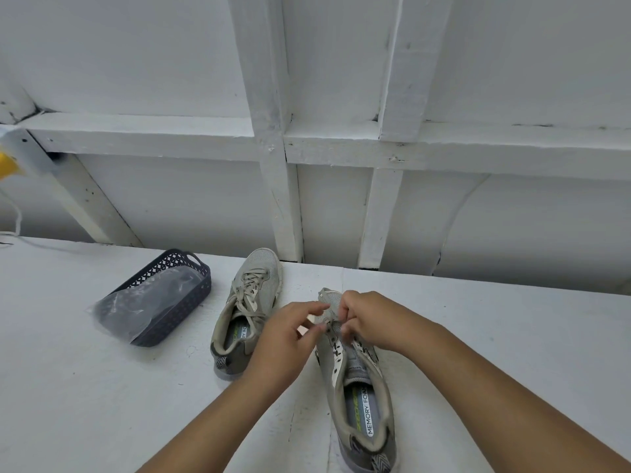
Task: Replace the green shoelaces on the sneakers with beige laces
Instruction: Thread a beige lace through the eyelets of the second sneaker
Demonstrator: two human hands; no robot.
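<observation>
Two grey-beige sneakers lie on a white table (pixel 102 387). The left sneaker (pixel 247 303) is laced with a beige lace and points away from me. The right sneaker (pixel 356 387) lies in front of me with most eyelets bare and no green lace in view. My left hand (pixel 290 336) and my right hand (pixel 365 319) meet over its toe end. Both pinch at a pale lace (pixel 321 319) near the lowest eyelets; fingers hide most of the lace.
A dark plastic mesh basket (pixel 170 295) with a clear plastic bag in it sits at the left of the sneakers. A white panelled wall rises behind the table's far edge. A yellow object (pixel 6 167) and a thin cord are at the far left.
</observation>
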